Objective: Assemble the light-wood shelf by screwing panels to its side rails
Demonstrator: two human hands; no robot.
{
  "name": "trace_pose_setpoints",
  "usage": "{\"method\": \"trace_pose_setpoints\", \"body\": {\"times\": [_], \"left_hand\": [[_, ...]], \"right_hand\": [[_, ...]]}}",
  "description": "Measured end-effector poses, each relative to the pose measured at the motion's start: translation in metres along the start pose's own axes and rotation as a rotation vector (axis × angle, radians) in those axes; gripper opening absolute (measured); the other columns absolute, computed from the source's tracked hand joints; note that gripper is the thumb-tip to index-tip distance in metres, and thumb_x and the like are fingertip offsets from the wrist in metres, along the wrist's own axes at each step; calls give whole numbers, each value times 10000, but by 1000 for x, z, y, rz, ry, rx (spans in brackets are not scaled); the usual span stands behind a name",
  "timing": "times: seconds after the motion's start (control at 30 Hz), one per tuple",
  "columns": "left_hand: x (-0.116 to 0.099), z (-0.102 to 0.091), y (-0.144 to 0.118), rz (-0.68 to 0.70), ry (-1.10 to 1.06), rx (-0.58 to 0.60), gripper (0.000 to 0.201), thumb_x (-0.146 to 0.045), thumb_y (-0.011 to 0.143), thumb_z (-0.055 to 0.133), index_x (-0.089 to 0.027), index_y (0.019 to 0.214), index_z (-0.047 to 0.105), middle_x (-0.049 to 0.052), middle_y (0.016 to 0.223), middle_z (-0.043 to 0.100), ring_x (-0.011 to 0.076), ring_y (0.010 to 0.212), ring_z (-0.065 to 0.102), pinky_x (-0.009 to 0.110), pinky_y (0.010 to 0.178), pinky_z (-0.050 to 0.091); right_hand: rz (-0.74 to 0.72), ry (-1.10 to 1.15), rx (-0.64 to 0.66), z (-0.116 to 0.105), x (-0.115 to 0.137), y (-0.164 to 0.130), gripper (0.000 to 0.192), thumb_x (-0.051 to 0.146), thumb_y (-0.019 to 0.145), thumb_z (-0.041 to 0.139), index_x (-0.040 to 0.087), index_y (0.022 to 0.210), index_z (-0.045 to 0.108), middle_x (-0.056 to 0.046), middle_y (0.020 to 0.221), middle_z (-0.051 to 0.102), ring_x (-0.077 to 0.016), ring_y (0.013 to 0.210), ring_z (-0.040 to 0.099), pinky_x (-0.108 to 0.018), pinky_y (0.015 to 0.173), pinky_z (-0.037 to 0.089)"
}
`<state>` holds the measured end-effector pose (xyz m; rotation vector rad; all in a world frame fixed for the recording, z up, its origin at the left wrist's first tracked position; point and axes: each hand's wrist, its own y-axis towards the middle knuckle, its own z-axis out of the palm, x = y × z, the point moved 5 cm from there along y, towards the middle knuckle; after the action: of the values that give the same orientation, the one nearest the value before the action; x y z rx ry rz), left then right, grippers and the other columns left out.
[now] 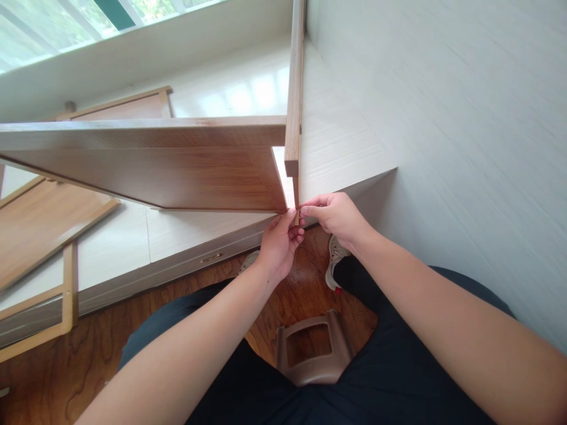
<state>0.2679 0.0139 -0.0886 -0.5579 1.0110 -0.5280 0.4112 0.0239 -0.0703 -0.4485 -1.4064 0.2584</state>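
- Bare forearms (195, 348) reach forward between my spread knees, probably so both hands can meet low down.
- With my left hand (280, 245), thumb and fingers close round the lower end of the upright end frame (296, 77), I think to steady it.
- From the other side, my right hand (340, 217) pinches at that same spot; whether something small sits between its fingertips, I cannot tell.
- Left of my hands, the wooden panel (212, 180) stands on the ledge (190, 233), its top rail seeming to meet the end frame, perhaps for support.
- Farther left lies a loose board (57, 215), apparently kept aside.
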Motion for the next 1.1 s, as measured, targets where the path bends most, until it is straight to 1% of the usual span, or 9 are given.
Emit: {"method": "trace_pose_setpoints", "body": {"times": [0.07,0.1,0.17,0.3,0.4,0.53,0.8,0.93,1.1], "left_hand": [[0,-1,0,2,-3,-6,351,-405,735,920,-141,862,726,-6,730,688,52,572,558,175,561,427],[0,-1,0,4,-2,-6,353,-404,736,920,-140,867,728,-7,733,690,52,574,560,175,564,428],[0,-1,0,10,3,-1,358,-403,733,922,-137,878,732,-7,741,694,51,579,565,175,569,431],[-1,-1,-1,23,4,9,349,-403,740,916,-135,866,733,-9,750,693,48,580,562,179,574,426],[0,0,-2,19,0,7,346,-405,741,917,-139,856,730,-9,743,692,52,582,562,184,576,424],[-1,0,-2,22,2,13,377,-410,703,947,-146,852,724,-10,740,693,56,590,565,186,578,430],[-1,0,-2,37,-1,26,398,-415,697,950,-139,863,717,-5,741,699,53,579,570,173,556,440],[-1,1,-3,38,-2,21,378,-413,713,942,-148,835,701,-1,729,701,54,580,571,168,556,440],[-1,1,-2,43,6,27,393,-414,695,949,-146,798,680,3,717,702,52,585,575,158,552,437]], "right_hand": [[82,117,-26,2,-7,-2,186,227,683,830,142,844,792,16,592,665,-47,438,341,-227,436,204],[117,176,-27,4,-11,-3,191,222,684,837,140,849,786,15,604,662,-35,428,298,-222,424,158],[175,288,-22,8,-16,-6,185,207,703,843,135,859,775,0,659,681,-20,421,271,-211,411,120],[238,466,-42,16,-25,-13,159,183,758,844,138,886,760,-3,715,692,-13,419,280,-191,389,142],[252,511,-56,19,-28,-17,168,188,779,851,138,911,761,11,701,669,-16,422,281,-184,381,148],[254,491,-70,21,-28,-18,197,215,771,878,137,902,753,12,703,659,-13,421,287,-182,379,148],[241,449,-183,23,-31,-18,230,276,731,887,151,868,750,31,651,636,-26,416,314,-200,386,144],[155,392,-204,23,-28,-20,268,336,670,890,137,793,760,16,685,654,-38,469,356,-228,416,186],[140,408,-244,24,-27,-25,259,345,622,867,150,745,748,17,681,649,-70,534,434,-241,458,269]]}}
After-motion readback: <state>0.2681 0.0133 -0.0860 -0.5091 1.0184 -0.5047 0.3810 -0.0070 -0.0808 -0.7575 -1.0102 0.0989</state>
